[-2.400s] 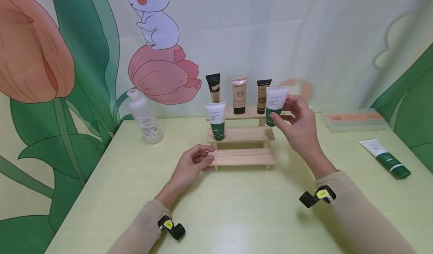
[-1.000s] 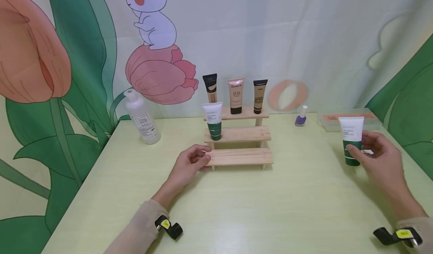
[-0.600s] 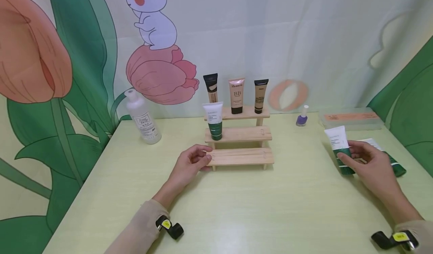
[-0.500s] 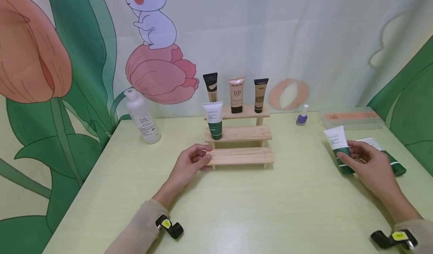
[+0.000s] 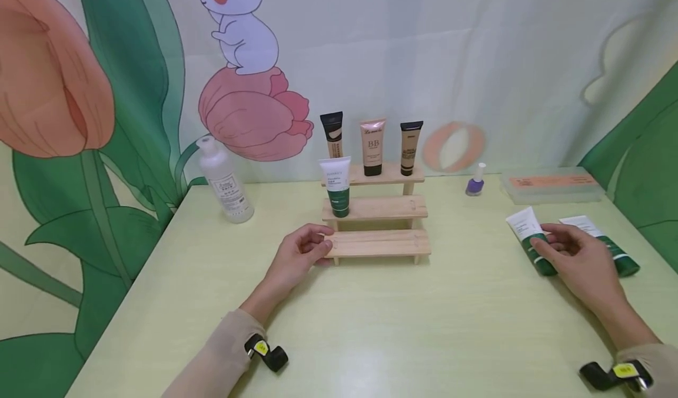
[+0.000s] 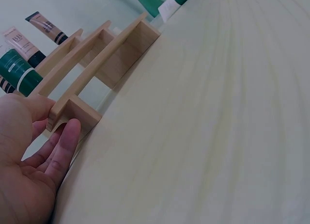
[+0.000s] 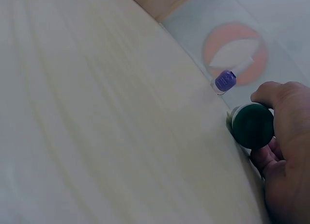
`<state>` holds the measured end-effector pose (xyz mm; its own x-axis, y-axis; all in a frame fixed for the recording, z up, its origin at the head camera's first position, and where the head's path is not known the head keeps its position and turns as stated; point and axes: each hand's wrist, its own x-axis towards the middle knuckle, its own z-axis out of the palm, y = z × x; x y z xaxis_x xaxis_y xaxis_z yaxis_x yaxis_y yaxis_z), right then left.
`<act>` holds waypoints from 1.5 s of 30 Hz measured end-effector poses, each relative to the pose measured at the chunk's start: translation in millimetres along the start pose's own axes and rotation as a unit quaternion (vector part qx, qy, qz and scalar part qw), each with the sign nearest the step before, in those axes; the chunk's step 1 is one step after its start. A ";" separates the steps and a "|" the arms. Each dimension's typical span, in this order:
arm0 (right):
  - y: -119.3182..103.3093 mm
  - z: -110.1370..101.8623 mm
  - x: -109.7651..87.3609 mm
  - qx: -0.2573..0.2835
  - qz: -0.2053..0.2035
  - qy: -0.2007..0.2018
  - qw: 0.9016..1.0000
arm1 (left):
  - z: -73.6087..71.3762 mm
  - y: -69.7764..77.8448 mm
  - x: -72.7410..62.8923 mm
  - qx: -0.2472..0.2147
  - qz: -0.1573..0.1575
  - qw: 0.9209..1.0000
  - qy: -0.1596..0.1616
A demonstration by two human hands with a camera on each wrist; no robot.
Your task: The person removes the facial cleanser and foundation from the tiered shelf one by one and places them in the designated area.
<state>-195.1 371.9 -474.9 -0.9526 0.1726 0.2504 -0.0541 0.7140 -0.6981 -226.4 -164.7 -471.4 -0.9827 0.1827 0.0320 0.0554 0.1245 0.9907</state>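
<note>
My left hand [image 5: 303,251] grips the left end of the lowest step of a three-tier wooden display rack [image 5: 378,245]; in the left wrist view thumb and fingers close around that end. At the right of the table my right hand [image 5: 580,259] holds a white-and-green cream tube [image 5: 531,239], tilted low against the tabletop. In the right wrist view its green cap [image 7: 253,126] faces the camera. A second white-and-green tube [image 5: 617,256] lies just beyond that hand, partly hidden by it. Another matching tube [image 5: 338,187] stands on the middle step's left end.
Along the top step stand a black-topped tube [image 5: 332,133], a pink BB cream tube [image 5: 373,148] and a gold-brown tube [image 5: 409,148]. A pump bottle [image 5: 226,180] stands left, purple nail polish [image 5: 475,181] and a clear plastic case [image 5: 551,186] at the back right.
My right hand has carried the cream tube from beside the rack to the right, then lowered and tilted it near the lying tube. My left hand keeps its grip on the rack.
</note>
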 end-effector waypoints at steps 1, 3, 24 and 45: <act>-0.3 -0.3 -0.4 0.004 -0.001 0.006 1.000 | 0.0 0.3 0.2 -0.001 0.001 1.000 -0.001; -1.2 -0.9 -1.1 0.015 -0.003 0.023 1.000 | 0.0 0.4 0.9 -0.002 0.001 1.000 -0.002; -60.7 14.9 4.4 0.212 -0.084 0.106 0.968 | 0.2 0.1 0.2 0.003 0.000 1.000 0.003; -211.0 111.4 33.6 0.353 -0.221 -0.075 0.906 | -0.6 0.0 1.5 0.000 -0.003 1.000 -0.001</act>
<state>-249.0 151.5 -393.9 -0.8179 -0.1560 0.5538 -0.5685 0.0705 -0.8197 -228.0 -165.0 -471.4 -0.9825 0.1844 0.0257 0.0496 0.1262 0.9908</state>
